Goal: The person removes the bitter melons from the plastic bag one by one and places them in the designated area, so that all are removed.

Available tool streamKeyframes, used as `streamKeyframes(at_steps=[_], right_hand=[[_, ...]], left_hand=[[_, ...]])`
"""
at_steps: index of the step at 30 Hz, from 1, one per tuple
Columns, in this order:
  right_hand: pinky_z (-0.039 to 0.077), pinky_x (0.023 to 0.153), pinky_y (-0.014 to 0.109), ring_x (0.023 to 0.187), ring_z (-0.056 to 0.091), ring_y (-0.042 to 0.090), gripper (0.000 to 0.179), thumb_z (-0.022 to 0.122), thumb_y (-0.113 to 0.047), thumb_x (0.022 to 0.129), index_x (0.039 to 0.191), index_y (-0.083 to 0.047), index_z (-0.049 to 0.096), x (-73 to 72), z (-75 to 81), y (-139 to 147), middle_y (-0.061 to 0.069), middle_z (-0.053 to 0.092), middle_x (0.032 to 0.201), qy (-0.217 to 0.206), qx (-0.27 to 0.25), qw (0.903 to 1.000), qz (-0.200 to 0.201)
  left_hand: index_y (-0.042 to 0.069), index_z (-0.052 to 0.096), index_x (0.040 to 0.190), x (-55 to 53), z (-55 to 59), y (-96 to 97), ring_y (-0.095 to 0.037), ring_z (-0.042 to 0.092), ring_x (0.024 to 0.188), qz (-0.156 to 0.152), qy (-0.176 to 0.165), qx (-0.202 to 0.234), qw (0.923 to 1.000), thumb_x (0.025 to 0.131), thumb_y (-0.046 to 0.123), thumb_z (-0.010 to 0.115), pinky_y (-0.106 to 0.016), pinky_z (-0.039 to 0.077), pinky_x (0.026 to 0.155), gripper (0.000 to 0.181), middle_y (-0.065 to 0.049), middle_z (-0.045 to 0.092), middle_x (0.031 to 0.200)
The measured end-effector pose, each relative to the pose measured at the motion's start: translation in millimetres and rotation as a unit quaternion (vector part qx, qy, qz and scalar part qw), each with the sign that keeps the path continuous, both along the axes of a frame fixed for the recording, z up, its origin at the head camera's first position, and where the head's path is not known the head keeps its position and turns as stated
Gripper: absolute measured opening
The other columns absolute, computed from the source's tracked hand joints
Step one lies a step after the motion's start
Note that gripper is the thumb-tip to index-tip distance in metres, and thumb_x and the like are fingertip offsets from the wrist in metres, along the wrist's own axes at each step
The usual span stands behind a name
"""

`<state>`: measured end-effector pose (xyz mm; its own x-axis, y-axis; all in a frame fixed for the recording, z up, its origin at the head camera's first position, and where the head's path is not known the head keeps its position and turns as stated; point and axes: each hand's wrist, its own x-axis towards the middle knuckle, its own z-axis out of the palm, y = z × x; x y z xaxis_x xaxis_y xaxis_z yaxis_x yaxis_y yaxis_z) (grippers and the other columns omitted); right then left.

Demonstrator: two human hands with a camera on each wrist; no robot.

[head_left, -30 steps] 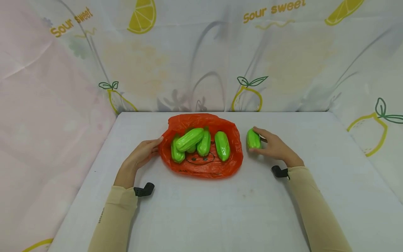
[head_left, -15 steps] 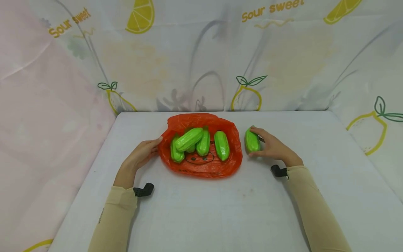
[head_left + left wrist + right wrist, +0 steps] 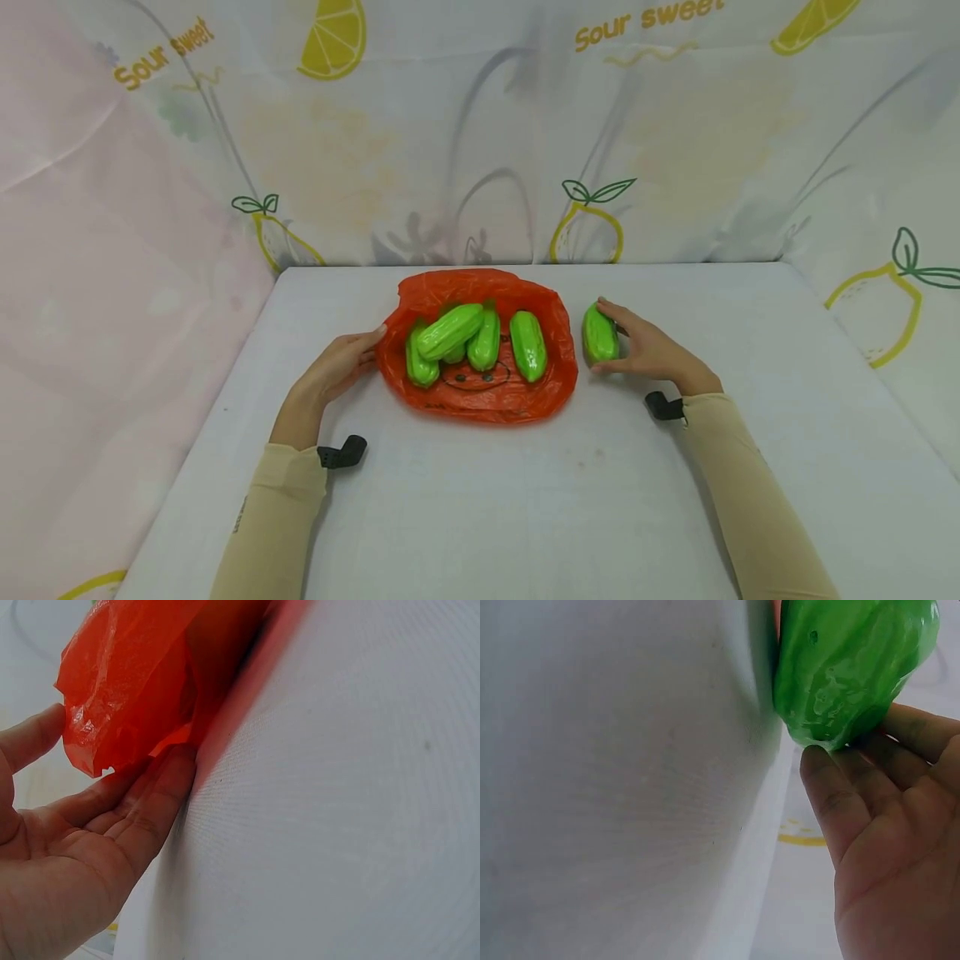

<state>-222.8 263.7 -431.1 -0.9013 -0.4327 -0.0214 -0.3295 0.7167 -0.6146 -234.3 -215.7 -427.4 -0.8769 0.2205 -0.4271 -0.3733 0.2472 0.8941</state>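
A red plastic bag (image 3: 480,405) with a printed smiling face lies spread wide at the back middle of the table in the head view. Several shiny green ridged gourds (image 3: 529,347) rest in it, one lying across others on the left. My left hand (image 3: 337,367) holds the bag's left rim; in the left wrist view, thumb and fingertips (image 3: 176,761) touch its crumpled edge. Right of the bag, a single green gourd (image 3: 601,335) stays between the thumb and fingers of my right hand (image 3: 652,354), gripped end to end. The right wrist view shows this gourd (image 3: 847,667) low at the table surface.
A white cloth covers the table (image 3: 525,517). Behind it hangs a curtain (image 3: 435,133) with lemon prints, and its side panels rise left and right. Black wrist cameras (image 3: 345,451) stick out inward from both sleeves.
The gourd in my right hand has shifted slightly left and turned so more of its length shows. My left hand and the bag hold almost the same position.
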Motion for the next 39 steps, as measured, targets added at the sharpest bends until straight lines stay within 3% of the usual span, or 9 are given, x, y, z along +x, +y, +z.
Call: streamKeyframes(at_steps=[8,13,19,30,39], right_hand=[[0.023,0.118,0.056,0.148,0.020,0.039,0.108,0.087,-0.034,0.073,0.154,-0.003,0.024,-0.4,1.6,-1,0.017,0.019,0.162,-0.010,0.009,0.9999,-0.001],[0.021,0.118,0.057,0.149,0.018,0.039,0.108,0.087,-0.035,0.074,0.155,-0.004,0.023,-0.3,2.4,-1,0.016,0.018,0.162,-0.009,0.015,0.9998,-0.003],[0.020,0.118,0.058,0.149,0.016,0.038,0.108,0.086,-0.039,0.073,0.155,-0.005,0.024,2.1,8.9,-1,0.014,0.019,0.162,-0.001,0.021,0.9997,-0.007],[0.022,0.116,0.061,0.149,0.017,0.039,0.110,0.086,-0.042,0.072,0.156,-0.008,0.022,4.5,16.5,-2,0.014,0.019,0.162,-0.008,0.018,0.9996,-0.017],[0.024,0.117,0.058,0.148,0.021,0.035,0.106,0.086,-0.038,0.073,0.156,-0.013,0.024,11.4,27.8,-17,0.009,0.021,0.163,0.012,-0.011,0.9998,0.015]], left_hand=[[-0.003,0.038,0.147,0.5,0.3,-1.1,-0.010,0.052,0.111,-0.006,0.008,-0.014,0.9999,0.100,0.050,0.047,-0.018,0.044,0.100,0.072,-0.011,0.044,0.144],[-0.003,0.038,0.147,0.7,0.6,-0.6,-0.009,0.051,0.112,-0.006,0.007,-0.012,0.9999,0.100,0.050,0.048,-0.018,0.043,0.101,0.073,-0.010,0.044,0.143],[-0.005,0.040,0.145,0.0,-0.6,-1.5,-0.004,0.055,0.103,-0.004,0.012,-0.006,0.9999,0.100,0.047,0.049,-0.013,0.046,0.091,0.070,-0.001,0.054,0.128],[-0.006,0.041,0.144,-0.8,-2.4,-1.7,-0.004,0.056,0.101,-0.002,0.014,-0.005,0.9999,0.100,0.047,0.049,-0.012,0.048,0.087,0.069,0.000,0.055,0.124],[-0.005,0.042,0.144,-0.3,-1.5,-2.5,-0.005,0.056,0.103,-0.007,0.017,-0.009,0.9998,0.100,0.049,0.049,-0.012,0.048,0.088,0.070,-0.002,0.054,0.127]])
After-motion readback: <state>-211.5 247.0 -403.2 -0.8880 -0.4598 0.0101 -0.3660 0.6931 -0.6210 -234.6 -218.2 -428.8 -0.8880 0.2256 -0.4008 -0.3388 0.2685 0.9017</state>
